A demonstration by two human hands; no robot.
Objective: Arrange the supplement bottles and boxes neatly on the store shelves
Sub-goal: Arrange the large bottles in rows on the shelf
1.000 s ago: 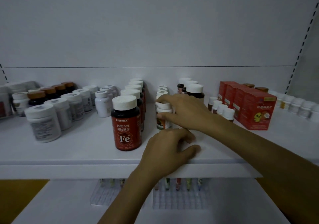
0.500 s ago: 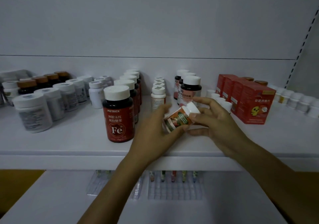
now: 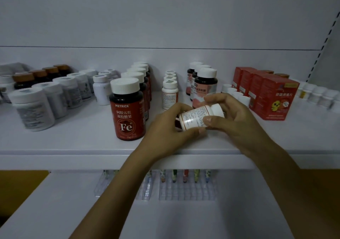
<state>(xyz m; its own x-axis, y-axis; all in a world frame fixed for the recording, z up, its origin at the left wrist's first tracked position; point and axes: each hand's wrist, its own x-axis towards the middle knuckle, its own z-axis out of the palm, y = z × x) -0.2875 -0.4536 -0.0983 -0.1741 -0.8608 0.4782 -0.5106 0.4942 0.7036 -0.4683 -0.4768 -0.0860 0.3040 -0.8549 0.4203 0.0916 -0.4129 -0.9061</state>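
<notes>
Head view: the left hand (image 3: 165, 128) curls round the base end of a small white plastic bottle with a white cap and printed label (image 3: 198, 116), and the right hand (image 3: 237, 121) pinches its cap end. The bottle is tilted on its side, cap to the right, just above the front of the white shelf (image 3: 73, 143). It is between a dark red "Fe" bottle with a white cap (image 3: 127, 113) and a row of red cardboard boxes (image 3: 272, 99).

Small white bottle (image 3: 200, 117) is up off the shelf (image 3: 73, 143), tipped on its side, white cap pointing right, fine-print label facing us. The left hand (image 3: 165, 128) and right hand (image 3: 233, 121) grip it over the front edge. Behind it, the matching row (image 3: 170, 93) stands upright in single file. Dark red Fe bottles (image 3: 127, 113) line up just left, and red boxes (image 3: 272, 99) stand to the right.
</notes>
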